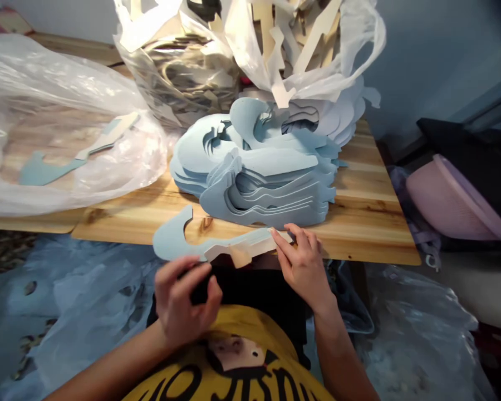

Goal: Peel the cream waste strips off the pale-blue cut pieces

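A light blue hook-shaped cut-out (171, 236) lies along the front edge of the wooden table. A whitish strip (261, 245) with a beige tab lies along its lower right edge. My right hand (303, 262) has its fingers closed on the right end of the cut-out and strip. Just below the hooked end is my left hand (186, 295), fingers curled but apart, with nothing visible between them. Close behind the cut-out rises a stack of similar blue cut-outs (267, 167), loosely layered.
At left, a clear plastic bag (108, 184) has one blue-and-white piece (58, 170) on it. Behind the stack stand plastic bags full of beige and white scraps (192, 72). A pink basin (455, 200) is at right. Plastic sheeting (87, 312) covers the floor.
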`<action>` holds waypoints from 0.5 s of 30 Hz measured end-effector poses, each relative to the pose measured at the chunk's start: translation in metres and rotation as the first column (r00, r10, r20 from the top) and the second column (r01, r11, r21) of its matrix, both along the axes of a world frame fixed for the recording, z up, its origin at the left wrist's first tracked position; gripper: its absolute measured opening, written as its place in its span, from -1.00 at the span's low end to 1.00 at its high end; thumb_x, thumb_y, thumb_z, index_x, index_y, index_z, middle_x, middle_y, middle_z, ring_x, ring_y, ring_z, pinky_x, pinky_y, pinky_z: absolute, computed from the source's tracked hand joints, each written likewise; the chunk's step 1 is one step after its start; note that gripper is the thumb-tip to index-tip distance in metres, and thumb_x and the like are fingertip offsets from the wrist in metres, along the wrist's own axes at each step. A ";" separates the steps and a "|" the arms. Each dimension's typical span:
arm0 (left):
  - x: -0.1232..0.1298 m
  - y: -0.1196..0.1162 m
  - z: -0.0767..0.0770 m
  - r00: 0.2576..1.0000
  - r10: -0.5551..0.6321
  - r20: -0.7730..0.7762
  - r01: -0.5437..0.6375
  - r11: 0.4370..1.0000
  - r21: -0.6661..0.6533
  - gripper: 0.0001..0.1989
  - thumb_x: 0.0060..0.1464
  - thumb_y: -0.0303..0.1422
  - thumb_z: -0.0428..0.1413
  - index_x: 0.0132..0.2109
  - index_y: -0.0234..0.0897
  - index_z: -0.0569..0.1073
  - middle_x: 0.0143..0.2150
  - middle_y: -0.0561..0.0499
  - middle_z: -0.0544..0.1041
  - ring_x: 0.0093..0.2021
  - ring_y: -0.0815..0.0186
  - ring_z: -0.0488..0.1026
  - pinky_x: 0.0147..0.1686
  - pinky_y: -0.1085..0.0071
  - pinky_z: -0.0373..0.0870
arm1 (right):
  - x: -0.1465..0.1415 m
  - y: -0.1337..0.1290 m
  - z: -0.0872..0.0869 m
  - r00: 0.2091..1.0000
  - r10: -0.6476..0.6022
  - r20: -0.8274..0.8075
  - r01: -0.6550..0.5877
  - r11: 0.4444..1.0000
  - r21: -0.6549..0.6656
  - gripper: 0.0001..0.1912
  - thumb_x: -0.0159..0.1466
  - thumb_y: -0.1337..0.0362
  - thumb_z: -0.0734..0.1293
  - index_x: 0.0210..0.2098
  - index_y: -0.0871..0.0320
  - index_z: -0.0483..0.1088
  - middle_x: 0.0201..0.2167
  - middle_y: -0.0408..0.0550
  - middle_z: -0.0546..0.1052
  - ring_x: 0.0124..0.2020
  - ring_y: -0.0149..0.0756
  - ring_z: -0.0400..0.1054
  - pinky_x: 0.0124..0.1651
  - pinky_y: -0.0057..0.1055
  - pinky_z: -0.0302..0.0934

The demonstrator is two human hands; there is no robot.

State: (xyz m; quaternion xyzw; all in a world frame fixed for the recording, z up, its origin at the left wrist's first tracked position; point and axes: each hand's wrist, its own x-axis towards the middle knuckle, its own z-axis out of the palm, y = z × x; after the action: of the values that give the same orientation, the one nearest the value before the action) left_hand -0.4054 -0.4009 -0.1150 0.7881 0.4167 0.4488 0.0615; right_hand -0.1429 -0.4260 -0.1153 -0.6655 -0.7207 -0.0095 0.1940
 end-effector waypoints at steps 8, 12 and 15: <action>0.009 0.044 0.004 0.949 -0.056 0.311 0.248 0.743 -0.622 -0.60 0.22 -0.28 0.18 0.15 -0.21 0.29 -0.15 -0.05 0.61 -0.18 0.27 0.61 -0.26 0.44 0.51 | -0.015 -0.007 0.000 0.999 -0.014 -0.030 0.015 1.000 0.022 -0.61 0.39 0.19 0.32 0.19 0.05 0.45 0.00 0.09 0.46 -0.02 -0.02 0.28 0.01 -0.07 0.19; 0.013 0.050 0.003 0.904 -0.115 0.413 0.375 0.680 -0.630 -0.45 0.19 -0.21 0.23 0.22 -0.18 0.21 -0.09 -0.09 0.59 -0.18 0.24 0.62 -0.20 0.35 0.57 | -0.023 -0.006 0.000 0.999 -0.009 -0.036 0.012 0.996 0.085 -0.63 0.39 0.22 0.31 0.15 0.15 0.47 0.04 0.18 0.43 0.03 0.04 0.26 0.06 -0.01 0.23; 0.018 0.045 -0.001 0.916 -0.224 0.334 0.356 0.837 -0.416 -0.17 -0.02 -0.19 0.39 0.30 -0.13 0.15 0.17 -0.23 0.42 0.04 0.08 0.54 -0.14 0.24 0.61 | -0.028 0.002 0.000 0.988 0.104 -0.114 -0.091 0.989 0.116 -0.66 0.40 0.28 0.29 0.13 0.20 0.46 0.01 0.18 0.45 0.01 -0.02 0.30 0.09 -0.06 0.28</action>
State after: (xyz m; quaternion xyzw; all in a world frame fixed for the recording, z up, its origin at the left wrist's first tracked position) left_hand -0.3874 -0.3555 -0.1156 0.7349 0.3747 0.4238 0.3741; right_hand -0.1711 -0.4241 -0.1156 -0.6171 -0.7378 0.0000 0.2735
